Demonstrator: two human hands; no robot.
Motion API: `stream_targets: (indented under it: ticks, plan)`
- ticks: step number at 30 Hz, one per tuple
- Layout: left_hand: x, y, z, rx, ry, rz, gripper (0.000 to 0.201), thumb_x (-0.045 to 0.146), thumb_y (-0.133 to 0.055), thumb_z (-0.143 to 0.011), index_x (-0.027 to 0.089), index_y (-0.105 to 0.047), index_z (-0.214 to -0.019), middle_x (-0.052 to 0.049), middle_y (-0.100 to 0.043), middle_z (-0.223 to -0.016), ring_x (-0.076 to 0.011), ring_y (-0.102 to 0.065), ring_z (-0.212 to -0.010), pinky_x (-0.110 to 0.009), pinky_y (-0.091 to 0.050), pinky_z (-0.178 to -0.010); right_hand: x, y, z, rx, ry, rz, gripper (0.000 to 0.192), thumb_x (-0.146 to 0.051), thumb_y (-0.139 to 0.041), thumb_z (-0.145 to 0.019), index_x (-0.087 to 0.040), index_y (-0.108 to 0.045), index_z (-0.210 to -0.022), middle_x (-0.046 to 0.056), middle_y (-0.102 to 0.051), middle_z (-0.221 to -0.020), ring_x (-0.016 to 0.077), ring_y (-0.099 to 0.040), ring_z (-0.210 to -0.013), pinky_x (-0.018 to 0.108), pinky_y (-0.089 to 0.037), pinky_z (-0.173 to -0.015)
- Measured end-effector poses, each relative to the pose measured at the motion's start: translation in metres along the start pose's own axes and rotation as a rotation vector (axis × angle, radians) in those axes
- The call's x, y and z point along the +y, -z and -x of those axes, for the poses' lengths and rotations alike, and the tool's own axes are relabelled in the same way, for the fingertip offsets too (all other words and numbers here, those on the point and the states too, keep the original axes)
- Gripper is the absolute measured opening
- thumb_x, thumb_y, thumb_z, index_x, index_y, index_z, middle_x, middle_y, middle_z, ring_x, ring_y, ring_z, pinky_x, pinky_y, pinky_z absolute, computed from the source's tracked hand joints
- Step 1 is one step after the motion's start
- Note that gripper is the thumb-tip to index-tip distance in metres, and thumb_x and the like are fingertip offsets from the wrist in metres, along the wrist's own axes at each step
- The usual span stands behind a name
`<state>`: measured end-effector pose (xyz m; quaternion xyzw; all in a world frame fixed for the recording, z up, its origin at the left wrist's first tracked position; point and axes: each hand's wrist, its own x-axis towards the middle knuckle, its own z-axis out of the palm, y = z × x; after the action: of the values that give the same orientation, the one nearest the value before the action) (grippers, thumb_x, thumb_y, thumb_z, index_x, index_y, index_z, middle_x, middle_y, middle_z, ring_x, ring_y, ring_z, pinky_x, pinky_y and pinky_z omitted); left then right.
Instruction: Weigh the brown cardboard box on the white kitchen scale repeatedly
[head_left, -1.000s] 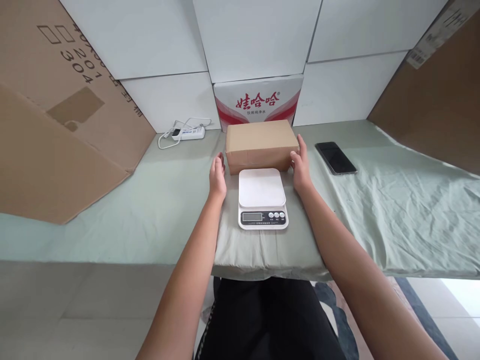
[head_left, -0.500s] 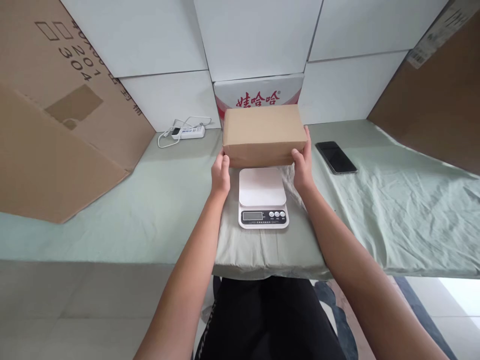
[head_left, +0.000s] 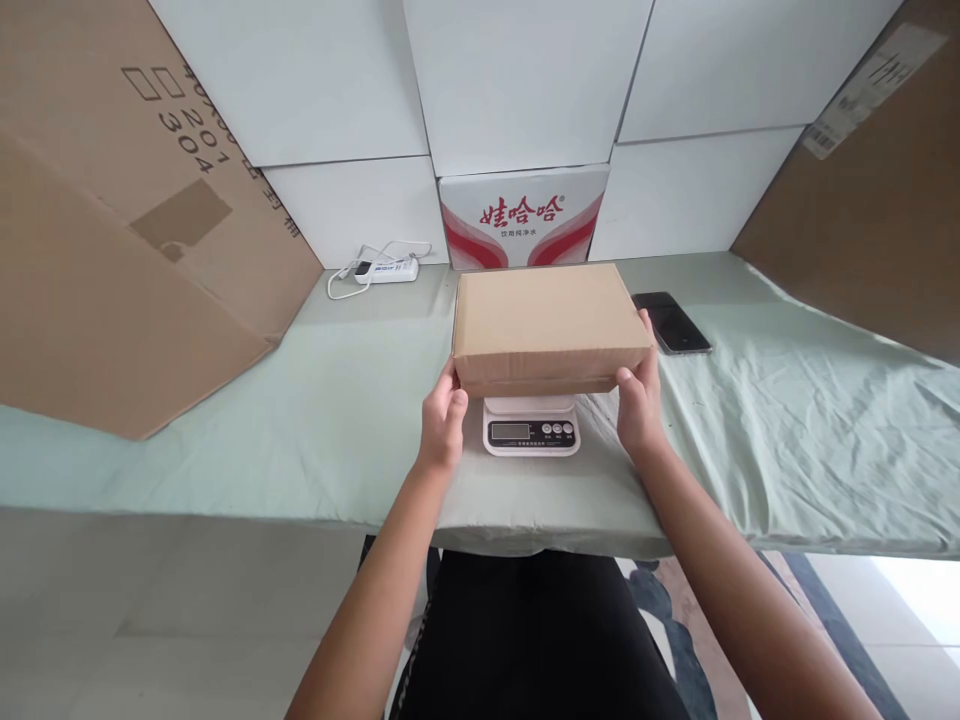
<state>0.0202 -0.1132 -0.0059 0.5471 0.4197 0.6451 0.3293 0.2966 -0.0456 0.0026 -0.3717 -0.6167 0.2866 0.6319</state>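
A closed brown cardboard box (head_left: 551, 315) is held between my two hands over a white digital kitchen scale (head_left: 532, 432). My left hand (head_left: 442, 425) grips the box's near left corner, thumb on the front side. At the near right corner, my right hand (head_left: 639, 395) holds it the same way. The box hides most of the scale's weighing plate; only its front strip, display and buttons show. Whether the box rests on the plate or hovers just above it, I cannot tell.
A black phone (head_left: 673, 322) lies right of the box. At the back left is a white power strip (head_left: 386, 270) with its cord. Large cardboard sheets (head_left: 82, 250) flank the green-clothed table (head_left: 315, 400); a printed carton (head_left: 521, 220) stands behind.
Both hands have brought the cardboard box nearer to me, from behind the scale to over its weighing plate. More of the printed carton behind now shows.
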Motion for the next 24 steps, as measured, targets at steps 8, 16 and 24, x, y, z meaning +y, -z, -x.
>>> stream_targets:
  ticks: [8, 16, 24]
  plan:
    - [-0.006, 0.007, -0.001, 0.070, 0.032, -0.001, 0.082, 0.081, -0.057, -0.108, 0.028, -0.065, -0.169, -0.013, -0.062, -0.181, -0.0395, -0.048, -0.177, -0.056, -0.042, -0.146, 0.022, 0.008, -0.004, 0.161, -0.041, 0.011, 0.095, -0.084, -0.065, -0.090, -0.042, -0.048, -0.173, 0.010, -0.054, -0.175, 0.0436, -0.053, -0.164, 0.073, -0.042, -0.138]
    - [-0.003, 0.008, -0.002, 0.104, 0.038, 0.043, 0.082, 0.082, -0.057, -0.107, 0.030, -0.065, -0.170, -0.011, -0.058, -0.184, -0.0381, -0.047, -0.178, -0.055, -0.039, -0.148, 0.026, 0.010, -0.005, 0.143, -0.056, -0.034, 0.095, -0.085, -0.062, -0.090, -0.043, -0.049, -0.174, 0.011, -0.065, -0.158, 0.0451, -0.063, -0.153, 0.076, -0.048, -0.128]
    - [0.002, 0.003, -0.003, 0.049, 0.027, 0.064, 0.079, 0.082, -0.058, -0.108, 0.028, -0.070, -0.165, -0.012, -0.063, -0.180, -0.0390, -0.049, -0.176, -0.054, -0.043, -0.146, 0.007, 0.004, -0.004, 0.067, -0.018, -0.016, 0.089, -0.085, -0.064, -0.093, -0.037, -0.058, -0.168, 0.009, -0.056, -0.178, 0.0475, -0.039, -0.176, 0.080, -0.031, -0.144]
